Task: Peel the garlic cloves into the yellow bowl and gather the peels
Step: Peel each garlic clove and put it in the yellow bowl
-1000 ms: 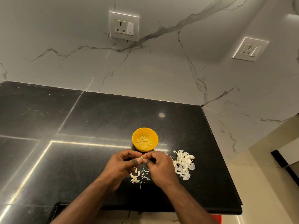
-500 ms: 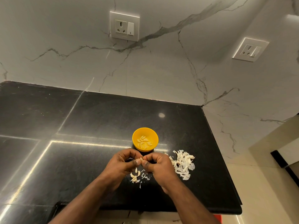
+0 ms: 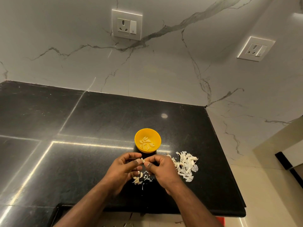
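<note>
Right now both hands meet low in the view, at about 6 o'clock from the yellow bowl [image 3: 147, 139]. Between them sits a single garlic clove [image 3: 142, 160], pale and small, pinched from either side. On the left hand [image 3: 123, 169] the thumb and curled fingers close on the clove's left end; on the right hand [image 3: 161, 168] the thumb and forefinger nip its right end, the other fingers folded under. How much skin remains on the clove is too small to tell.

Directly beneath the hands, at their 6 o'clock, a few unpeeled cloves and skin scraps [image 3: 139, 178] lie loose on the black countertop [image 3: 82, 161]. At 3 o'clock from the right hand, just beside it, is the peel pile [image 3: 186, 167], a white papery heap spread on the counter near its right edge.

At 12 o'clock from the hands the bowl stands upright on the counter, near the fingertips but apart from them. Peeled cloves [image 3: 146, 143] rest in its bottom.

Beyond the counter rises a veined marble wall [image 3: 164, 71], with one socket plate [image 3: 127, 25] at 12 o'clock and another socket [image 3: 256, 48] at 2 o'clock.
</note>
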`<state>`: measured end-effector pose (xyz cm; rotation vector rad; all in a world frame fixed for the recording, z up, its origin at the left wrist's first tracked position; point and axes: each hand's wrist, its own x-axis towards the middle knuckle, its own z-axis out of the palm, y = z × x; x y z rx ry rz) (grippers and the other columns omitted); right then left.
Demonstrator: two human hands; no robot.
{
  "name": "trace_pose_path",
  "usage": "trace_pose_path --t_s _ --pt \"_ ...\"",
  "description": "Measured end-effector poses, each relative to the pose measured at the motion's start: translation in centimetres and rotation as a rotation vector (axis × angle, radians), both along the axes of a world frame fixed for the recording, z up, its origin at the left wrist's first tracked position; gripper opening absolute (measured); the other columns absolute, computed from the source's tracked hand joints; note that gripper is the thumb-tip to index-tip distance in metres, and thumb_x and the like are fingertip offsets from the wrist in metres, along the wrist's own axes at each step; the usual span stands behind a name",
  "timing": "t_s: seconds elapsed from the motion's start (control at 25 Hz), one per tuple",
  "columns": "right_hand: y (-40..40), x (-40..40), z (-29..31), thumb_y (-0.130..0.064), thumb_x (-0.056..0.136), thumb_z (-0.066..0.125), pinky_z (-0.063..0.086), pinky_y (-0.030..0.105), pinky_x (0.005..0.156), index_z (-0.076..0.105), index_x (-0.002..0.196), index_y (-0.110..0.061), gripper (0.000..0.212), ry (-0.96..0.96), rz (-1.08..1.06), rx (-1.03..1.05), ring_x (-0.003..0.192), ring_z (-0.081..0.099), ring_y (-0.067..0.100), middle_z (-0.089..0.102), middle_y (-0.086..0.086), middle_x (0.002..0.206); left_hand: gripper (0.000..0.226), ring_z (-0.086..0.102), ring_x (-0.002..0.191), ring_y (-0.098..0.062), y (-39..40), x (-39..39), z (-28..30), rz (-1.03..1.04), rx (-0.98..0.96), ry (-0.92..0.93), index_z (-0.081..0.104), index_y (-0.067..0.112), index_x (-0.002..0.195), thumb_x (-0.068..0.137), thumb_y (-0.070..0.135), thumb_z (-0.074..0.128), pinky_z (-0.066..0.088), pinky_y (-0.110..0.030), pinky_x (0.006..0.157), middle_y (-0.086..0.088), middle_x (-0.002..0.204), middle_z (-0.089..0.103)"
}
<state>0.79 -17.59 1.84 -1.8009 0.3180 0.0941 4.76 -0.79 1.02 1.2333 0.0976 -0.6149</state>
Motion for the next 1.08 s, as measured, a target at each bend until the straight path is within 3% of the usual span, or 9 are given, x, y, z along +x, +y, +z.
trace_pose_path --t_s 0.24,0.44,0.72,0.88,1.08 --pt "-0.1 -0.1 0.2 -0.018 0.087 0.075 0.057 0.025 0.075 0.077 0.09 -0.019 0.004 -0.063 0.023 -0.134 0.079 0.071 0.007 0.076 -0.005 0.084 0.014 0.065 0.079 -0.023 0.0 -0.1 0.3 -0.025 0.046 -0.047 0.072 0.0 0.102 0.09 0.003 0.068 0.055 -0.031 0.071 -0.016 0.089 0.071" --pt "0.3 -0.4 0.8 -0.02 0.087 0.074 0.046 0.009 0.068 0.074 0.085 -0.025 0.006 -0.144 -0.006 -0.333 0.079 0.065 -0.002 0.073 -0.011 0.081 0.01 0.064 0.074 -0.02 -0.2 0.0 0.6 -0.022 0.06 -0.031 0.068 -0.003 0.1 0.092 -0.003 0.062 0.054 -0.025 0.063 -0.015 0.083 0.069" --pt "0.7 -0.1 0.8 -0.019 0.089 0.072 0.048 0.012 0.069 0.075 0.089 -0.022 0.004 -0.156 -0.053 -0.307 0.08 0.066 0.001 0.073 -0.012 0.083 0.012 0.064 0.073 -0.02 -0.4 0.1 0.4 -0.006 -0.015 0.07 0.068 -0.002 0.104 0.094 0.002 0.061 0.054 -0.026 0.063 -0.017 0.087 0.069" --pt "0.9 0.1 0.7 -0.013 0.088 0.073 0.052 0.02 0.072 0.074 0.086 -0.021 0.008 -0.118 -0.085 -0.149 0.075 0.066 0.002 0.074 -0.007 0.081 0.013 0.063 0.074 -0.019 -0.2 0.2 0.2 -0.055 -0.001 0.045 0.07 -0.001 0.1 0.093 0.007 0.065 0.053 -0.025 0.065 -0.015 0.084 0.068" --pt "1.3 0.0 1.1 -0.003 0.093 0.066 0.049 0.025 0.062 0.071 0.084 -0.014 0.015 -0.039 -0.132 0.216 0.068 0.063 0.009 0.072 0.001 0.075 0.01 0.065 0.075 -0.02 -0.5 0.1 0.6 -0.057 0.004 0.047 0.066 0.0 0.095 0.096 0.001 0.056 0.053 -0.027 0.065 -0.017 0.087 0.07"
